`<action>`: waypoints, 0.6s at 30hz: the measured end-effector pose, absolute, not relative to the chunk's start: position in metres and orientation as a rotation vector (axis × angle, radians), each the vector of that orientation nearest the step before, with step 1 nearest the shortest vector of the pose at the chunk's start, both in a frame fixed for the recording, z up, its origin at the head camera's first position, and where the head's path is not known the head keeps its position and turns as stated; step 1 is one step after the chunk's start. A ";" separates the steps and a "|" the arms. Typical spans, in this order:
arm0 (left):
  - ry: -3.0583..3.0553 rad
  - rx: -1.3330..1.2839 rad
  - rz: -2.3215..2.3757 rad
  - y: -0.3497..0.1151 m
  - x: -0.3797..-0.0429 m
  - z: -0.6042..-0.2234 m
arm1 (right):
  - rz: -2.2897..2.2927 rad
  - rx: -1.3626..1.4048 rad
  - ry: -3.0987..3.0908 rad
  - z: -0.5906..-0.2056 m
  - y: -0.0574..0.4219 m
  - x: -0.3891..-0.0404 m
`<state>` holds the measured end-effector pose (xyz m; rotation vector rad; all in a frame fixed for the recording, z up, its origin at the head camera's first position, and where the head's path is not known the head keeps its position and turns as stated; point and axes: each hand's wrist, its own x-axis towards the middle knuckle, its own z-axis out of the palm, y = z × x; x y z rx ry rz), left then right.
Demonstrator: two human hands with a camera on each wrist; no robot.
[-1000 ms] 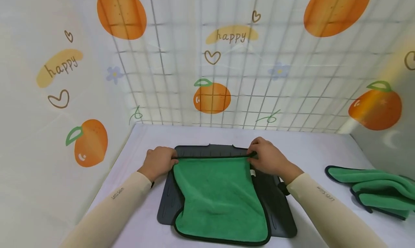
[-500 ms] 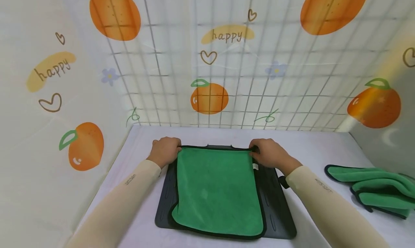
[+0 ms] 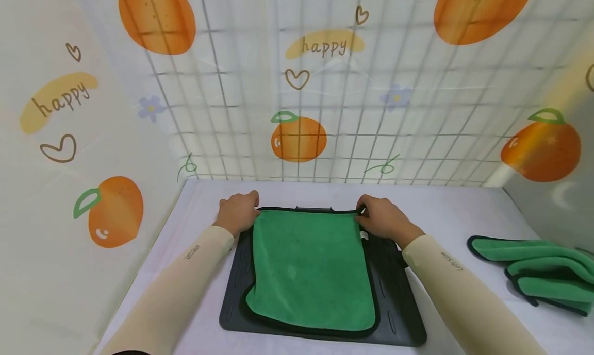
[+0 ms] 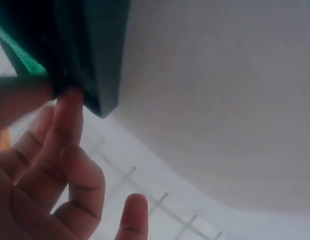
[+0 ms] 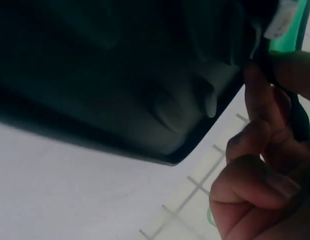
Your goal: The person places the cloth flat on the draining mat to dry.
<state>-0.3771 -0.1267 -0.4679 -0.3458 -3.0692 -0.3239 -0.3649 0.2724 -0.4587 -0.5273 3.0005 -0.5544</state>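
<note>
A green towel [image 3: 311,272] with black trim lies spread over a dark grey board [image 3: 399,303], its far edge close to the board's far edge. My left hand [image 3: 237,213] pinches the towel's far left corner between thumb and index finger. In the left wrist view, that pinch sits beside a corner of the board [image 4: 107,75], with the other fingers loosely bent. At the far right corner my right hand [image 3: 382,220] pinches the black trim, near a small white label [image 3: 364,235]. The towel's near left corner bends outward.
A second green towel [image 3: 533,272], loosely folded, lies on the white table [image 3: 441,210] to the right. Behind rises a white curtain [image 3: 232,154] printed with oranges, with a wire grid showing. Another white panel [image 3: 32,200] stands along the left.
Both hands have drawn the towel farther back over the board, the left hand moving most. Its near edge now lies within the board, and its left side is straighter.
</note>
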 end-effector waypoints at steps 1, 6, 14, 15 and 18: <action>-3.070 -0.345 -0.327 -0.126 -0.377 -0.469 | -0.542 -0.511 2.997 -0.459 0.273 -0.365; -3.027 -0.341 -0.332 -0.134 -0.373 -0.471 | -0.436 -0.474 3.014 -0.453 0.271 -0.362; -2.822 -0.480 -0.320 -0.174 -0.336 -0.474 | -0.286 -0.611 3.127 -0.437 0.263 -0.329; -2.804 -0.520 -0.304 -0.178 -0.328 -0.472 | -0.271 -0.655 3.142 -0.434 0.263 -0.321; -2.766 -0.666 -0.304 -0.191 -0.302 -0.471 | -0.259 -0.817 3.171 -0.428 0.262 -0.291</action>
